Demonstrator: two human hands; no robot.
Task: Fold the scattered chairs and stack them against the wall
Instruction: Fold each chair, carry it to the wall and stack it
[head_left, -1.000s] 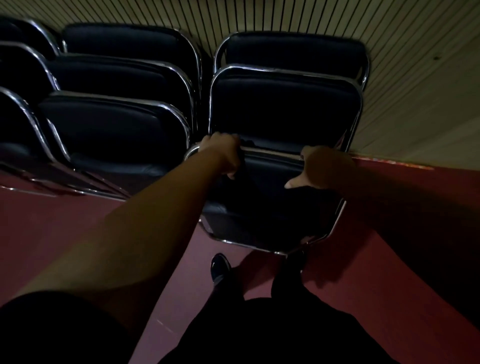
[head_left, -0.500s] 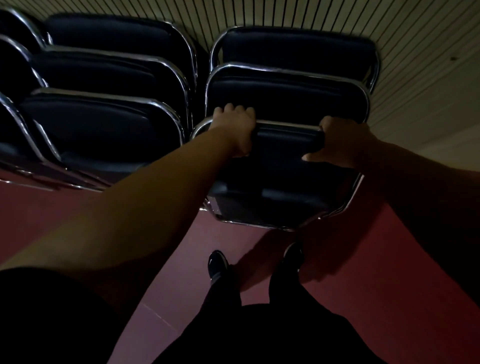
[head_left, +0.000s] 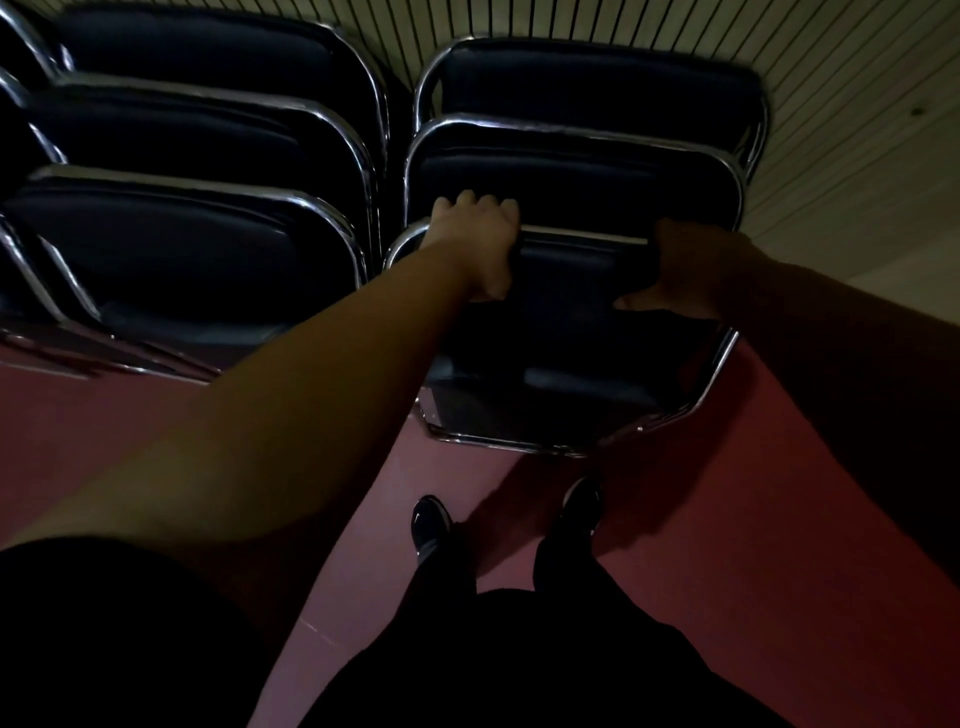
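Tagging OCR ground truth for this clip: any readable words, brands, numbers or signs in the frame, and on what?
No readable text anywhere.
Held chair, stacked chairs, slatted wall, floor: no markings visible in the dim light.
Left shoe: a pale mark, too small and dim to read.

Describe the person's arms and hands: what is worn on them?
The left hand and right hand are gloveless, with no ring or watch that shows in the dim light. The left forearm is unsleeved up to a black short sleeve near the shoulder. The right arm lies in shadow; its sleeve cannot be told.
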